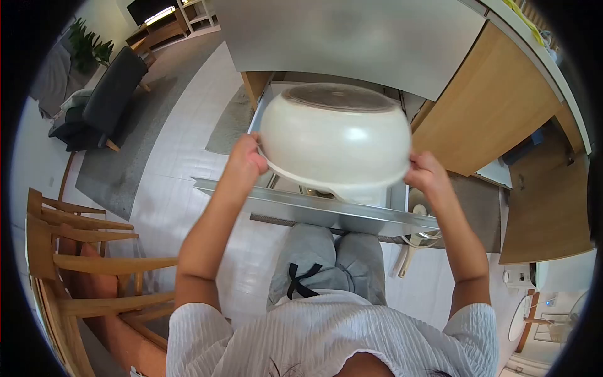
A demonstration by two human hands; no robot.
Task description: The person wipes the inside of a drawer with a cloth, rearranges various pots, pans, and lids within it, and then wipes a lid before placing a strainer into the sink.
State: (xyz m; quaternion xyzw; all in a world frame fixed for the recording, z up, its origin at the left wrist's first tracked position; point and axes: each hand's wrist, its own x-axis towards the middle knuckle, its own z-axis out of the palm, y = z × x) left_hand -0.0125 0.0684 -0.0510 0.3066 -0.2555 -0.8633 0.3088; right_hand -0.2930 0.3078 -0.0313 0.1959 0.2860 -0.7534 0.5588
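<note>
Your left hand [247, 161] and right hand [426, 173] are clasping opposite sides of the cream pot [336, 139] at its rim. This is keeping it balanced, bottom up, above the open drawer [314, 206]. A wooden chair [69, 251] is standing at your left.

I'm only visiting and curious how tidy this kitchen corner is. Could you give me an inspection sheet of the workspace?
Surface: grey countertop, with an open drawer pulled out beneath it.
Job's things: white pot, upside down, held above the drawer.
Clutter: white-handled pan sticking out below the drawer front.
Hands: left hand and right hand grip the pot's rim on opposite sides.
Cables: nothing seen.
Surroundings: wooden chair on the left, dark sofa by a grey rug, wooden cabinet door on the right, white tiled floor.
</note>
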